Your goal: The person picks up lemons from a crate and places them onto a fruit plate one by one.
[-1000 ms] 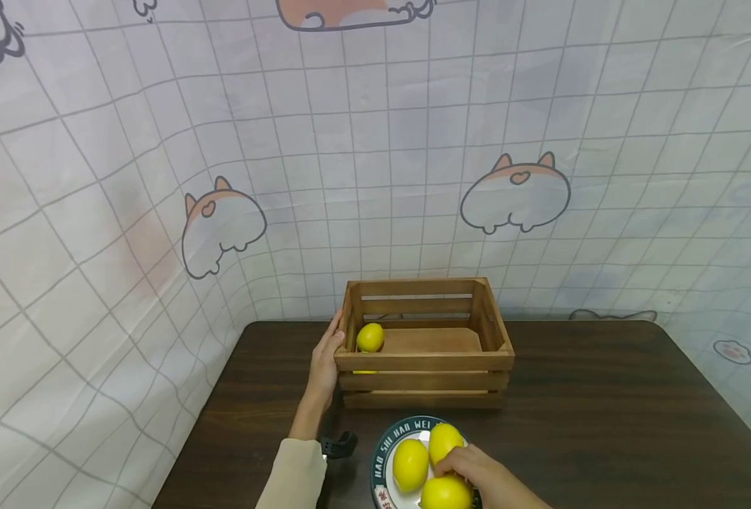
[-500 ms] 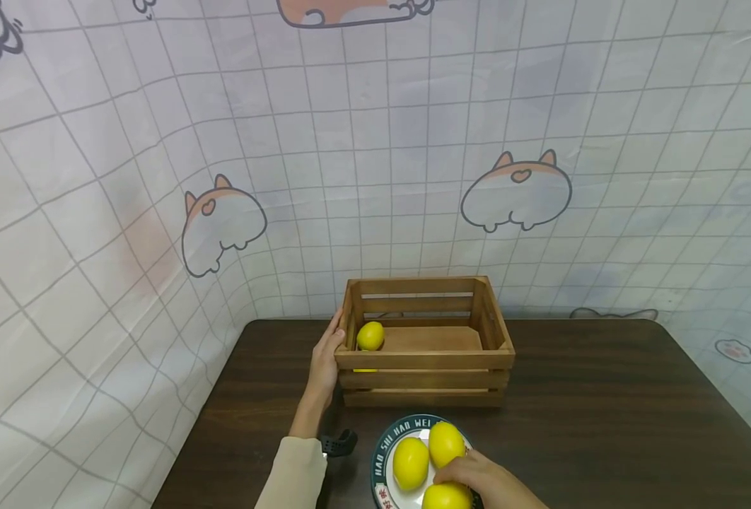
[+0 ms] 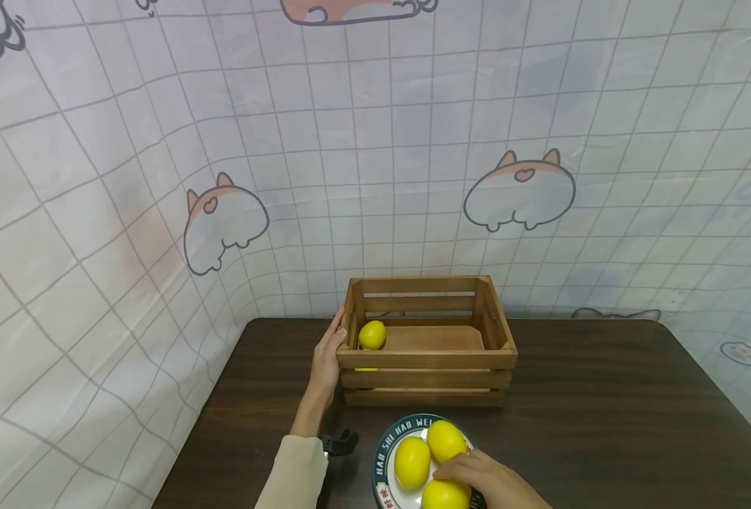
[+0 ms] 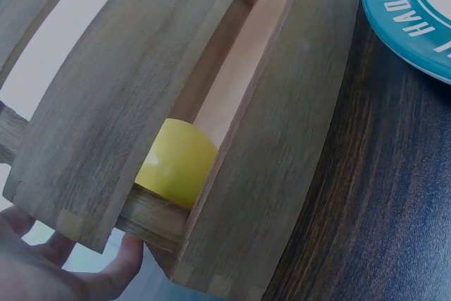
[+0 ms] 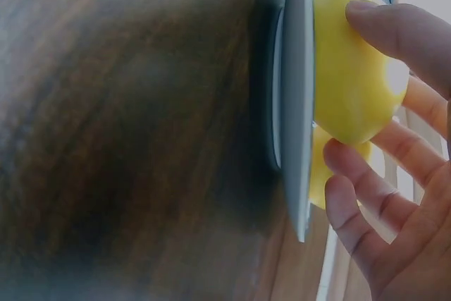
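A wooden slatted crate (image 3: 426, 360) stands on the table, with a yellow lemon (image 3: 372, 334) at its left end and more yellow showing through the front slats below. Against the crate's left end rests my left hand (image 3: 326, 360), fingers extended along the side. Closer to me lies a round plate (image 3: 385, 452) with a dark green lettered rim, bearing three lemons. My right hand (image 3: 486, 479) holds the nearest lemon (image 3: 445, 496), thumb on one side and fingers around the other. Beside it on the plate are a left lemon (image 3: 411, 463) and a back lemon (image 3: 447, 442).
A black strap-like item (image 3: 339, 443) is by my left wrist, left of the plate. The dark wooden table (image 3: 604, 410) extends to both sides. Behind it hangs a white grid-patterned cloth (image 3: 401, 177) with cartoon animal prints.
My right hand's fingers have shifted slightly on the nearest lemon, which stays at the plate. My left hand and the crate hold their places; the head view has tilted a little.
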`<state>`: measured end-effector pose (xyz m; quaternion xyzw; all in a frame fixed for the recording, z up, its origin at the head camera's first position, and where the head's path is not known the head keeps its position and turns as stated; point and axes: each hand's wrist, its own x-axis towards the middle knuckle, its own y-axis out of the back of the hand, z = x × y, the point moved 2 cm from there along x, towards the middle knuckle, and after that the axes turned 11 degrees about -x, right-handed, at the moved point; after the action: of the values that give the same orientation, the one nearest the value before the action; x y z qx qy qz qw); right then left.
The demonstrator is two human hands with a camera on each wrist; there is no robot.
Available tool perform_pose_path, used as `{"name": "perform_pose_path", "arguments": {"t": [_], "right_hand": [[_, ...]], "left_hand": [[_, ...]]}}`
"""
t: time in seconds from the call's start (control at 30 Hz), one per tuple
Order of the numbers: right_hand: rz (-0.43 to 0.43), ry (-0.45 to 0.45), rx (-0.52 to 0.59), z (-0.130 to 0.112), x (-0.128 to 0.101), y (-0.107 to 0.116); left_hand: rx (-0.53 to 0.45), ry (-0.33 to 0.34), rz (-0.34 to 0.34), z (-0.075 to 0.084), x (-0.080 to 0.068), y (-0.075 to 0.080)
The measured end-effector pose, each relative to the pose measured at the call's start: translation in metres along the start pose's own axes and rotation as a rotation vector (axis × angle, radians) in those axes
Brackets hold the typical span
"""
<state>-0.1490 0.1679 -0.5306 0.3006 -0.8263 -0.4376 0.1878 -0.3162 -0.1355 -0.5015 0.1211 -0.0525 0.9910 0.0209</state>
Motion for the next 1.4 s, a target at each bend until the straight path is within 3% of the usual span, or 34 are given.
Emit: {"name": "perform_pose_path", "arguments": {"t": [0.2,0.43,0.6,0.83,1.13,1.4], "right_hand": [[0.035,0.025,-0.005,-0.006,-0.001,0.009],[0.217,0.163,-0.015,-0.017,0.002,0.020],[0.275,0.141,0.069,-0.025,0.010,0.036],[0.389,0.172,0.100,-0.036,0.034,0.061],[0.416,0.097,0.139,-0.039,0.075,0.093],[0.365,0.030,0.244,-0.043,0.110,0.123]], "left_hand": [[-0.010,-0.014,-0.011,0.000,0.001,-0.001],[0.000,-0.014,-0.015,0.000,0.001,-0.001],[-0.005,-0.012,-0.011,-0.001,0.002,0.000],[-0.001,-0.009,-0.010,-0.001,0.003,0.001],[0.003,-0.012,-0.013,-0.001,0.003,0.001],[0.003,0.000,-0.011,-0.003,0.003,0.003]]}}
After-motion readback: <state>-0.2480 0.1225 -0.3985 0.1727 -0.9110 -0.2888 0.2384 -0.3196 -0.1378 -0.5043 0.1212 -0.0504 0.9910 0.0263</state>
